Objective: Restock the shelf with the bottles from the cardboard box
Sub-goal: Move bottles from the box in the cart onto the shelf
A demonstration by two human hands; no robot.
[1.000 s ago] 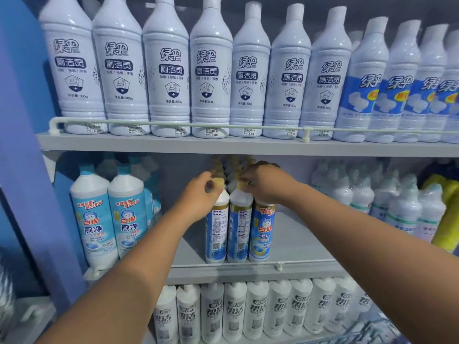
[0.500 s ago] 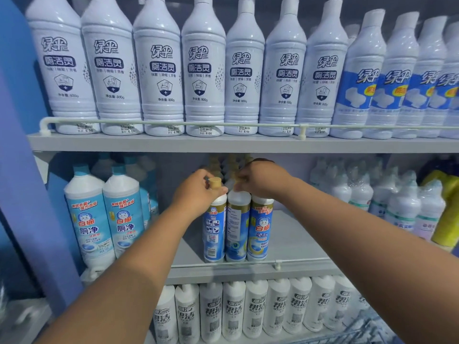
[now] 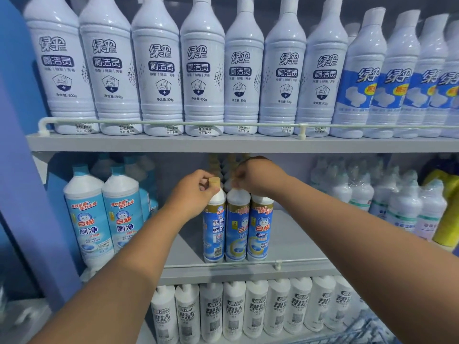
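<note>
1. 3 slim blue-and-white plastic bottles with gold bands stand upright, side by side and touching, at the front of the grey middle shelf [image 3: 293, 242], just behind its thin front rail [image 3: 300, 260].
2. Left bottle [image 3: 215, 227]: the left hand [image 3: 192, 194] is closed around its neck, fingers curled just below the tan cap [image 3: 214, 182], which shows above the thumb.
3. Centre bottle [image 3: 237, 227]: the right hand [image 3: 258, 177] is closed over its top; the cap is hidden under the fingers, so the exact contact cannot be told.
4. Right bottle [image 3: 260, 227]: upright beneath the right wrist, label facing forward; whether the hand touches it cannot be told.
5. More tan-capped bottles of the same kind [image 3: 214, 161] stand in rows behind these 3, toward the back of the shelf.
6. On the same shelf to the left, well apart, stand 2 larger white bottles with light-blue labels and caps [image 3: 106, 219]; to the right, a group of shrink-wrapped white bottles [image 3: 387, 194] and, at the far edge, a yellow bottle [image 3: 447, 219].
7. Upper shelf [image 3: 223, 144]: a full row of tall white bottles with dark-blue label panels [image 3: 202, 70], price stickers on their bases, then white bottles with blue wrap labels [image 3: 360, 85] at the right.
8. Lower shelf: a row of white bottles with grey lettering [image 3: 233, 311].
9. The cardboard box is out of view.
</note>
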